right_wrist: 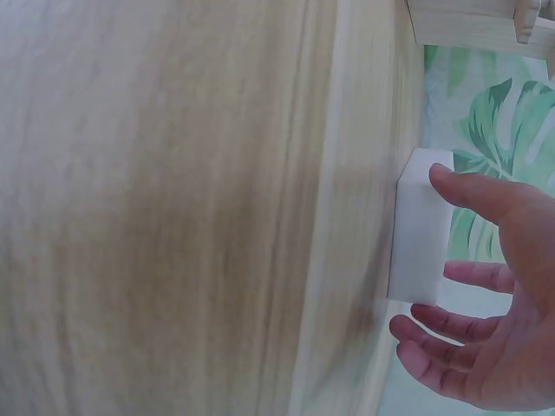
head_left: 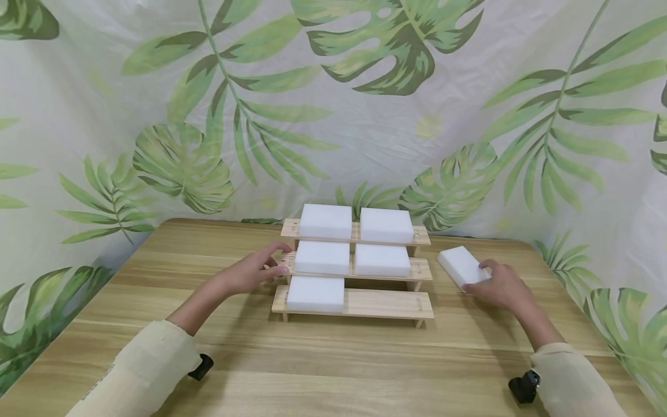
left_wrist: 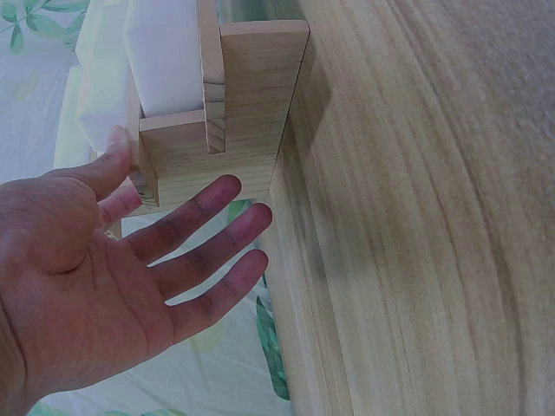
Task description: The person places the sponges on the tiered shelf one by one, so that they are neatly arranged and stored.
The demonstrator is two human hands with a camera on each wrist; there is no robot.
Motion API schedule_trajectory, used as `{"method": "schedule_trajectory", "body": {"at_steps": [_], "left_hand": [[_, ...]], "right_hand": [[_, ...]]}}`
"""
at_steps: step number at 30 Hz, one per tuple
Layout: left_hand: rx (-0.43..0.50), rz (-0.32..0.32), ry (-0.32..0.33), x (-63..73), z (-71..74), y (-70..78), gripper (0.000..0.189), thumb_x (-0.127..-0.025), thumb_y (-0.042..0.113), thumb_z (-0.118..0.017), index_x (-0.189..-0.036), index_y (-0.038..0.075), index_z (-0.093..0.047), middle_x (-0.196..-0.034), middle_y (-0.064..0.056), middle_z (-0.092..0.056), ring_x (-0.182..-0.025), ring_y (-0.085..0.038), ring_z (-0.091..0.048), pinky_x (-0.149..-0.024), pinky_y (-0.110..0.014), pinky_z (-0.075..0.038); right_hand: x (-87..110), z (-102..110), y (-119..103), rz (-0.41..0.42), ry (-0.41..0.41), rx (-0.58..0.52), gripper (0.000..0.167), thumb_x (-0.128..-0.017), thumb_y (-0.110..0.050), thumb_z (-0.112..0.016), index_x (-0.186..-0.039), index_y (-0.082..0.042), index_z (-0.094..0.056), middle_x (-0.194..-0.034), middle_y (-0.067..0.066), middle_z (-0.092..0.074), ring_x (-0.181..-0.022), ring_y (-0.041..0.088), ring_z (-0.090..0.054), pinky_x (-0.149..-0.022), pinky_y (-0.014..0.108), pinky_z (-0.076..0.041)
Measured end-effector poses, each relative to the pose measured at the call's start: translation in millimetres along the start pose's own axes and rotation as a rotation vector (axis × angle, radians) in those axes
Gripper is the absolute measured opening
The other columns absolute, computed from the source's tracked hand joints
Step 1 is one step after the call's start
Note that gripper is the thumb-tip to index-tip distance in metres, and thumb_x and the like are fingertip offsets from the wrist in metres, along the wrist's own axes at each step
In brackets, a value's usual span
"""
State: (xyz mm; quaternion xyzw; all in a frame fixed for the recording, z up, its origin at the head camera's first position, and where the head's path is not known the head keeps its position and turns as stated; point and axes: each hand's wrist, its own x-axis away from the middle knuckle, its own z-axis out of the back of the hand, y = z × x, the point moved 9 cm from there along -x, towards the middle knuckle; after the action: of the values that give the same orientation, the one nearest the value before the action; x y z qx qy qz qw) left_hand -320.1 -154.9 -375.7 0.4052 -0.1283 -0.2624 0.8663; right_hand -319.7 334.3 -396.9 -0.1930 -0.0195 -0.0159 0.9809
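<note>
A three-tier wooden stand [head_left: 388, 303] holds several white foam blocks. Two are on the top tier, two on the middle tier, and one foam block [head_left: 315, 293] lies on the left of the bottom tier. My left hand [head_left: 249, 271] pinches the left end of the middle tier between thumb and index finger, the other fingers [left_wrist: 212, 230] spread out beside it. To the right of the stand, a loose foam block [head_left: 461, 266] lies on the table. My right hand [head_left: 502, 285] grips this block by its right end, with the thumb [right_wrist: 473, 192] against one side.
The wooden table [head_left: 333, 365] extends around the stand, and its back edge meets a leaf-patterned curtain [head_left: 365, 116]. On the bottom tier, bare wood shows to the right of the block. Black wrist cameras [head_left: 524, 387] sit by both sleeves.
</note>
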Motion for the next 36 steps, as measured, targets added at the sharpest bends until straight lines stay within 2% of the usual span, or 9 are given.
{"method": "schedule_trajectory", "body": {"at_steps": [8,14,18,23,26,32,36], "left_hand": [[-0.009,0.032,0.001,-0.5,0.4,-5.3,0.044,-0.11,0.019,-0.055,-0.148,0.004,-0.039,-0.111,-0.023,-0.066,-0.1,-0.038,-0.066,-0.085,-0.057,-0.053],[-0.006,0.026,-0.006,-0.8,0.3,-6.1,0.044,-0.11,0.02,-0.055,-0.148,0.004,-0.039,-0.111,-0.023,-0.066,-0.099,-0.038,-0.066,-0.085,-0.056,-0.053],[-0.007,0.023,-0.011,-0.4,0.3,-5.5,0.045,-0.11,0.022,-0.055,-0.148,0.004,-0.038,-0.11,-0.022,-0.066,-0.099,-0.038,-0.066,-0.084,-0.054,-0.053],[0.004,0.022,-0.012,-0.5,0.0,-4.0,0.046,-0.11,0.021,-0.055,-0.148,0.003,-0.038,-0.112,-0.024,-0.066,-0.1,-0.039,-0.065,-0.085,-0.056,-0.053],[0.006,0.018,-0.011,-0.9,-0.7,-3.0,0.046,-0.11,0.021,-0.055,-0.148,0.002,-0.038,-0.113,-0.025,-0.066,-0.1,-0.039,-0.066,-0.086,-0.056,-0.053],[-0.009,0.023,-0.005,-2.1,0.0,-5.6,0.046,-0.11,0.021,-0.055,-0.148,0.003,-0.038,-0.111,-0.024,-0.067,-0.1,-0.039,-0.066,-0.085,-0.056,-0.053],[-0.011,0.03,-0.005,-2.6,0.4,-7.2,0.046,-0.11,0.021,-0.055,-0.149,0.004,-0.038,-0.111,-0.024,-0.066,-0.1,-0.038,-0.066,-0.085,-0.056,-0.053]], "right_hand": [[0.1,1,1,0.058,0.031,-0.029,0.077,-0.084,-0.038,-0.083,-0.133,0.013,-0.053,-0.12,0.042,-0.058,-0.11,0.053,-0.057,-0.085,0.061,-0.05],[4.8,10,-9,0.166,0.096,-0.095,0.066,-0.082,-0.028,-0.086,-0.127,0.011,-0.059,-0.104,0.032,-0.065,-0.096,0.043,-0.062,-0.077,0.047,-0.05],[9.3,17,-16,0.212,0.127,-0.136,0.061,-0.082,-0.024,-0.085,-0.126,0.011,-0.061,-0.102,0.03,-0.066,-0.093,0.04,-0.063,-0.074,0.042,-0.049],[14.8,25,-21,0.236,0.157,-0.192,0.057,-0.082,-0.02,-0.084,-0.125,0.011,-0.063,-0.106,0.029,-0.067,-0.095,0.043,-0.067,-0.075,0.041,-0.052],[18.5,29,-22,0.239,0.171,-0.226,0.054,-0.083,-0.019,-0.083,-0.125,0.009,-0.064,-0.104,0.024,-0.069,-0.097,0.043,-0.068,-0.073,0.036,-0.052],[21.5,36,-22,0.245,0.16,-0.247,0.054,-0.084,-0.02,-0.083,-0.126,0.008,-0.064,-0.101,0.019,-0.071,-0.098,0.041,-0.068,-0.069,0.028,-0.05],[22.0,40,-22,0.25,0.147,-0.261,0.053,-0.086,-0.02,-0.081,-0.128,0.007,-0.062,-0.105,0.021,-0.069,-0.1,0.038,-0.068,-0.07,0.026,-0.05]]}}
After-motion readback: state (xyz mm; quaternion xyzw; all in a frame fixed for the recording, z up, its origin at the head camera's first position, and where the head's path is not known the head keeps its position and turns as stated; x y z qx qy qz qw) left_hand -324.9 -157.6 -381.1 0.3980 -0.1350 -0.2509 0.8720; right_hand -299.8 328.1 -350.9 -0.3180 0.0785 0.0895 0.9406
